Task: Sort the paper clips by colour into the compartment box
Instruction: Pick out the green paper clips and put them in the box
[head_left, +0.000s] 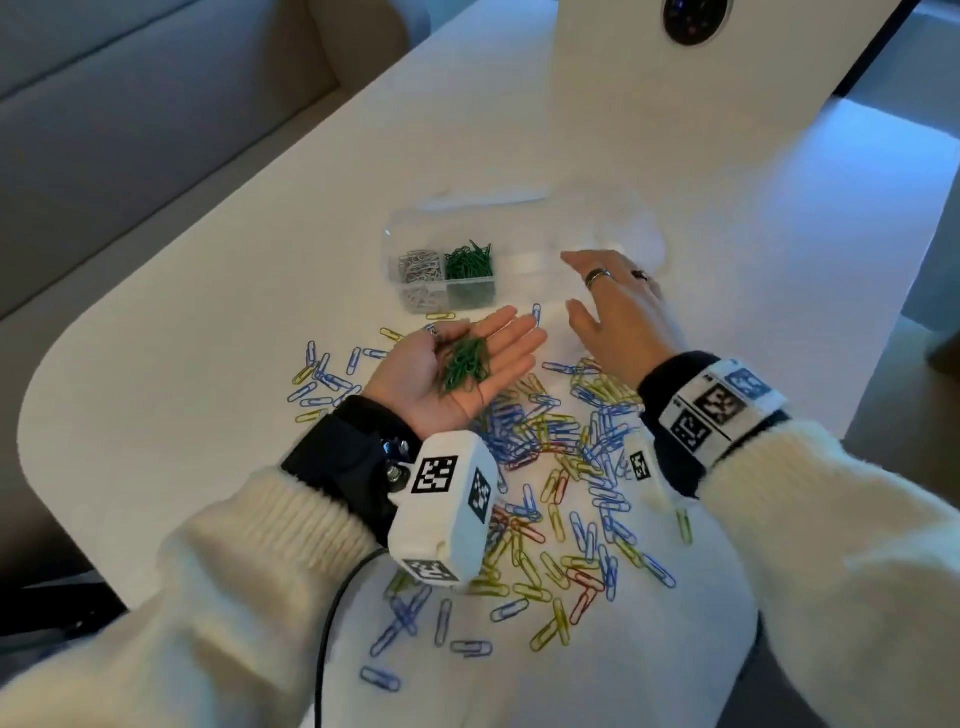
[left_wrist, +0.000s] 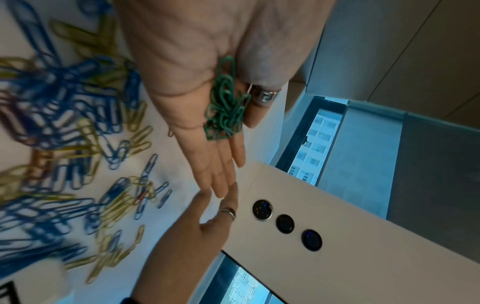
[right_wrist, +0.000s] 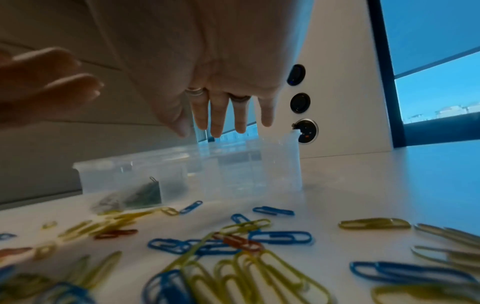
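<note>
My left hand (head_left: 467, 358) lies palm up with straight fingers, carrying a small heap of green paper clips (head_left: 464, 367) (left_wrist: 225, 107). A clear compartment box (head_left: 441, 270) (right_wrist: 187, 172) stands just beyond it, with white clips (head_left: 420, 266) in its left cell and green clips (head_left: 469, 262) in the one beside it. My right hand (head_left: 608, 306) (right_wrist: 228, 115) hovers palm down, fingers spread, over the box's right part and holds nothing. Blue, yellow and red clips (head_left: 561, 467) (right_wrist: 233, 242) lie scattered on the white table (head_left: 208, 364) beneath both wrists.
The box's clear lid (head_left: 483, 200) lies behind the box. A white panel with round dark buttons (head_left: 691, 21) (left_wrist: 285, 223) stands at the table's far end. A grey sofa (head_left: 130, 104) runs along the left. The table's edge drops off to the right.
</note>
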